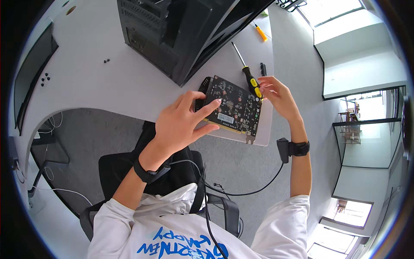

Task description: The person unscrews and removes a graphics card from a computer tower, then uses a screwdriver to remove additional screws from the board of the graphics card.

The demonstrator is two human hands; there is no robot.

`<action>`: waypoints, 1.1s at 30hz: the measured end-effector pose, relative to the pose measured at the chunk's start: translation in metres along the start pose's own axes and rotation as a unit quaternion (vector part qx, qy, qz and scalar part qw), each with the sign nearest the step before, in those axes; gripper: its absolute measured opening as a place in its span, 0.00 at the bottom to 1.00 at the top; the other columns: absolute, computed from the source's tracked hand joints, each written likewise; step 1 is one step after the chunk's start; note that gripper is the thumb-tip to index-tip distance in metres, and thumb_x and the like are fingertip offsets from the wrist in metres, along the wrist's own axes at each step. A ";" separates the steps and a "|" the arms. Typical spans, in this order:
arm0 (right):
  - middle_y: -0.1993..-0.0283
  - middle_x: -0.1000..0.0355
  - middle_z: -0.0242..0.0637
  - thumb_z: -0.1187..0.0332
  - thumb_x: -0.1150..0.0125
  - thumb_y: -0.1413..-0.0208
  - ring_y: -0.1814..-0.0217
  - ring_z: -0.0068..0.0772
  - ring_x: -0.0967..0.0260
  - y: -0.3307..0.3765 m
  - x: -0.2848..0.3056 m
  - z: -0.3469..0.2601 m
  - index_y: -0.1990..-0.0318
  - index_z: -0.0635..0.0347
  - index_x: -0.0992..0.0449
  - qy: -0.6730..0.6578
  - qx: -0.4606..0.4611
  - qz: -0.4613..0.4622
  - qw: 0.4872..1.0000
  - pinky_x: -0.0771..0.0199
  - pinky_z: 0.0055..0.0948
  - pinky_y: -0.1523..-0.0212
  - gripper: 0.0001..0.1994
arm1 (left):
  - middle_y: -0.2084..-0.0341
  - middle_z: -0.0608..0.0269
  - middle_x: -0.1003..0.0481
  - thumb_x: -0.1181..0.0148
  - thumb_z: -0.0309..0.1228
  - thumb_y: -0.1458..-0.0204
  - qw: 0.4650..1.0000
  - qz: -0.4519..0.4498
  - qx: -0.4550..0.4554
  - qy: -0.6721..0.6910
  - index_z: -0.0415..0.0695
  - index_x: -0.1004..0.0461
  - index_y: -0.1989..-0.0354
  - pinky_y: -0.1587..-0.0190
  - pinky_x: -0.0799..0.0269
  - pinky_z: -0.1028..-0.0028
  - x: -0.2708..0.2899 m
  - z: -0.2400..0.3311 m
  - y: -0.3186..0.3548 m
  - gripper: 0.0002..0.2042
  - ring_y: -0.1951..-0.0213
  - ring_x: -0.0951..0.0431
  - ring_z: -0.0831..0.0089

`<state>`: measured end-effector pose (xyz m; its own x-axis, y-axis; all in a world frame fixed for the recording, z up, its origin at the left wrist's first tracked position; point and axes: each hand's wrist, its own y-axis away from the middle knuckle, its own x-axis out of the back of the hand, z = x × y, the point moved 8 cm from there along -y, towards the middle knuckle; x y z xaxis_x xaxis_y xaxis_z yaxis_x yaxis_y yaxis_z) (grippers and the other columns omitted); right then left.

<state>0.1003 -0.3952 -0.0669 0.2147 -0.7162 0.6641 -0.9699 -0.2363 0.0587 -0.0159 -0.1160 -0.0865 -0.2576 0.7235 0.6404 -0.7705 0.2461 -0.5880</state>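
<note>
A graphics card lies near the table's front right edge, circuit-board side up, its gold contacts toward me and its metal bracket at the right. My left hand is at the card's left end, fingers apart. The index fingertip rests on the board, another finger bends over the black shroud, and the thumb stretches past the near edge. A black and yellow screwdriver lies across the card's far right side, shaft pointing away. Bent fingers of my right hand close on its handle end; part of that grip is hidden.
A black computer case stands beyond the card. Small black screws lie at the left by a monitor, with more small parts nearby. Farther right are an orange-handled tool and a small black piece. Cables hang from my wristbands.
</note>
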 end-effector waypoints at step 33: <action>0.68 0.23 0.30 0.52 0.38 0.33 0.69 0.17 0.30 0.003 0.112 -0.084 0.51 0.55 0.16 0.268 0.032 0.244 0.931 0.32 0.18 0.67 0.17 | 0.54 0.70 0.29 0.27 0.45 0.49 0.999 -0.004 0.005 0.040 0.61 0.23 0.39 0.71 0.27 0.74 -0.002 -0.006 0.004 0.27 0.70 0.28 0.76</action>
<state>0.1122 -0.4212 0.0698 -0.3549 -0.3223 0.8776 -0.9244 -0.0192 -0.3809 -0.0152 -0.1127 -0.0929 -0.2044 0.7701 0.6042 -0.7787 0.2461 -0.5771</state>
